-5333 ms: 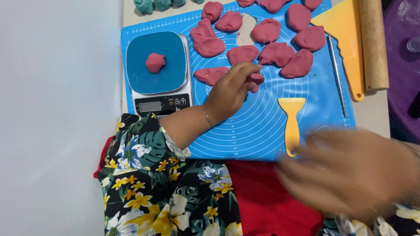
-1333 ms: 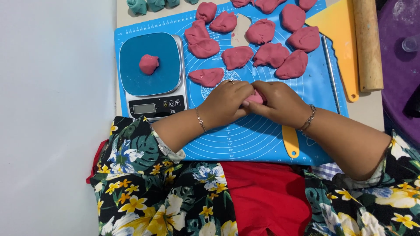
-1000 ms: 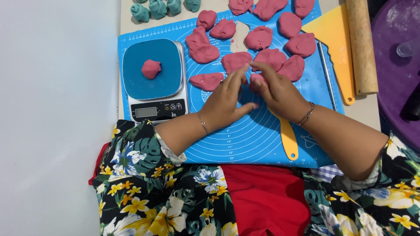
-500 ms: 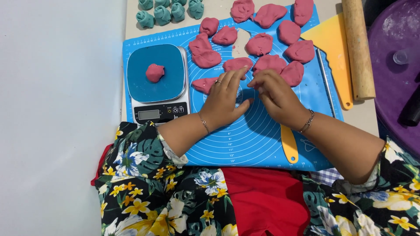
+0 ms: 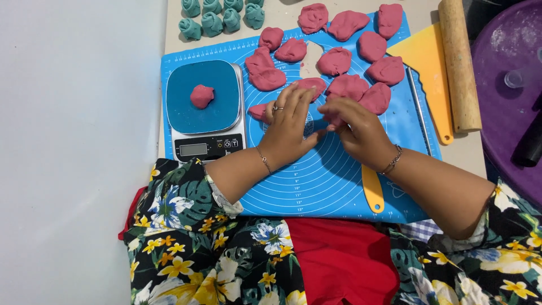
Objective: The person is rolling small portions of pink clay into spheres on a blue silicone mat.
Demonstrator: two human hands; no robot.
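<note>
**Hands working pink dough on blue mat**

Blue mat covers the tabletop. Left hand lies flat, fingers open, on a pink dough piece. Right hand pinches pink dough. Scale at left holds one lump.

head view, steeply down, near mat

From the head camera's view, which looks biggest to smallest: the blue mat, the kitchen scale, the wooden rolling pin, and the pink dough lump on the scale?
1. Blue mat, by far the largest.
2. Kitchen scale.
3. Wooden rolling pin, long but narrow, partly cut off by the frame edge.
4. Pink dough lump, the smallest.
</note>
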